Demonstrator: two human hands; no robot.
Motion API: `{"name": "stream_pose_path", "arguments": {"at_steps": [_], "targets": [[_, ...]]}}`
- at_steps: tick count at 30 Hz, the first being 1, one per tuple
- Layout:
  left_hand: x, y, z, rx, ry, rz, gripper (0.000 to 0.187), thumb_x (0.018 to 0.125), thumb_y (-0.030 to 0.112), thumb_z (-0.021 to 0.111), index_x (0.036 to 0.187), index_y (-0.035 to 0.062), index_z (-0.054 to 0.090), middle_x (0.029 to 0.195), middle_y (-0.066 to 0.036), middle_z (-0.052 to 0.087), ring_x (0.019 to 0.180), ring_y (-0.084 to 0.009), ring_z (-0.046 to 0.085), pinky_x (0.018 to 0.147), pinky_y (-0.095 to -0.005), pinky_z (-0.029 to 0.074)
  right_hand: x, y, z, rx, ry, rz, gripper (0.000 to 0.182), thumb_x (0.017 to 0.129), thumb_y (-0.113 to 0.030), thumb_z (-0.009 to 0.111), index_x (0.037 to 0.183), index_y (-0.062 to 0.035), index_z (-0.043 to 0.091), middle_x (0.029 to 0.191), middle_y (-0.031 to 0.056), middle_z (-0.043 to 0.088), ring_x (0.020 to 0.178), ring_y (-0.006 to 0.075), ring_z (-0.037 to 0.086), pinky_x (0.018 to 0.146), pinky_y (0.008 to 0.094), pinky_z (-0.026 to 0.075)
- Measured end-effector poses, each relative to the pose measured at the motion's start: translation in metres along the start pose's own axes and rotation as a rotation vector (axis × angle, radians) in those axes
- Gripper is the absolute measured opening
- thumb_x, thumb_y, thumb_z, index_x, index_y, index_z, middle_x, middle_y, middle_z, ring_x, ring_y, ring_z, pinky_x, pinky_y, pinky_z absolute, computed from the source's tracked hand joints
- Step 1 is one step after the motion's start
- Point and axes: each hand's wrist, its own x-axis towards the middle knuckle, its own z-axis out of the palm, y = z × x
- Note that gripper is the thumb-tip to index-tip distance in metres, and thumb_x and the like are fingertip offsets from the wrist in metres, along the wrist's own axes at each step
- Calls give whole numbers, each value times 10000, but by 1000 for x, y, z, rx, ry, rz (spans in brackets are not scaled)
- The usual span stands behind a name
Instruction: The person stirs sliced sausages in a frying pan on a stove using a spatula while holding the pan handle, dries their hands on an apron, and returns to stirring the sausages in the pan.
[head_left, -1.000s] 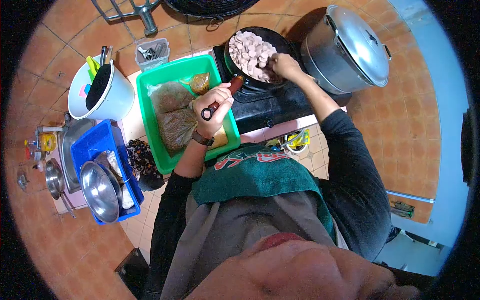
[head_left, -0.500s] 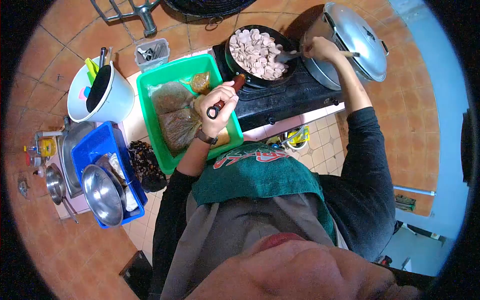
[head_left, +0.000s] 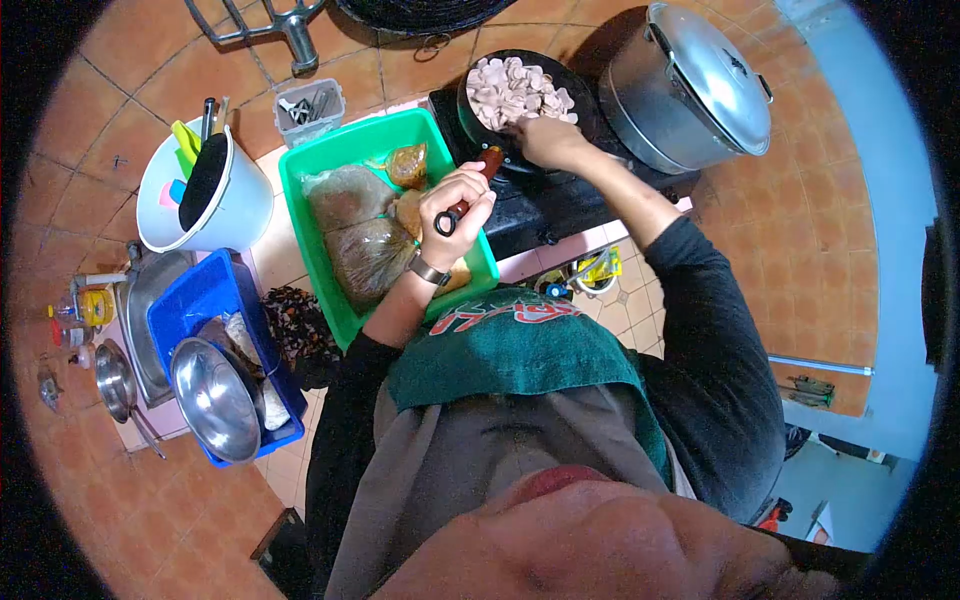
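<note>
Back from the lidded pot, the right hand now sits at the near rim of the frying pan; its grip can't be made out. Left hand clenches the pan handle.

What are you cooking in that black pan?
A person stands at a small black stove. Their left hand grips the pan handle, and their right hand is at the near edge of the black pan, which is full of pale round slices. A green tub with filled bags sits to the left, and a lidded metal pot to the right.
</note>
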Motion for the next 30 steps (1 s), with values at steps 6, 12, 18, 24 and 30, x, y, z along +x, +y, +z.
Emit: {"name": "stream_pose_path", "arguments": {"at_steps": [6, 12, 18, 24, 30], "targets": [[-1, 1, 4, 21, 5, 41, 215, 724, -94, 642, 610, 17, 497, 660, -67, 586, 679, -200, 614, 880, -438, 502, 47, 5, 17, 34, 100, 186, 302, 813, -171, 573, 1030, 10, 679, 1067, 249, 649, 1006, 362, 646, 879, 439, 506], [-1, 0, 5, 41, 11, 61, 213, 720, -92, 639, 605, 17, 496, 648, -67, 589, 669, -201, 621, 872, -437, 508, 70, 74, 30, 213, 151, 200, 359, 803, -237, 594, 1009, 48, 665, 968, 264, 669, 897, 354, 668, 819, 408, 510], [-2, 1, 4, 55, 19, 50, 217, 720, -86, 641, 600, 21, 496, 646, -65, 595, 672, -205, 627, 872, -436, 509, 47, 126, 20, 454, 59, 200, 329, 816, -259, 612, 959, 31, 676, 698, 107, 644, 571, 200, 584, 529, 343, 473], [-2, 0, 4, 56, 5, 62, 223, 722, -91, 640, 602, 27, 492, 654, -65, 590, 678, -201, 621, 873, -439, 508, 15, 140, -24, 476, 80, 168, 298, 863, -279, 571, 964, -16, 668, 709, 113, 644, 570, 213, 595, 541, 346, 478], [-4, -1, 7, 56, 5, 70, 248, 716, -105, 644, 602, 39, 477, 660, -64, 589, 684, -199, 620, 879, -445, 508, 44, 115, -5, -7, 226, 273, 319, 843, -239, 509, 1076, -74, 652, 1073, 207, 655, 1018, 375, 625, 859, 470, 502]]}}
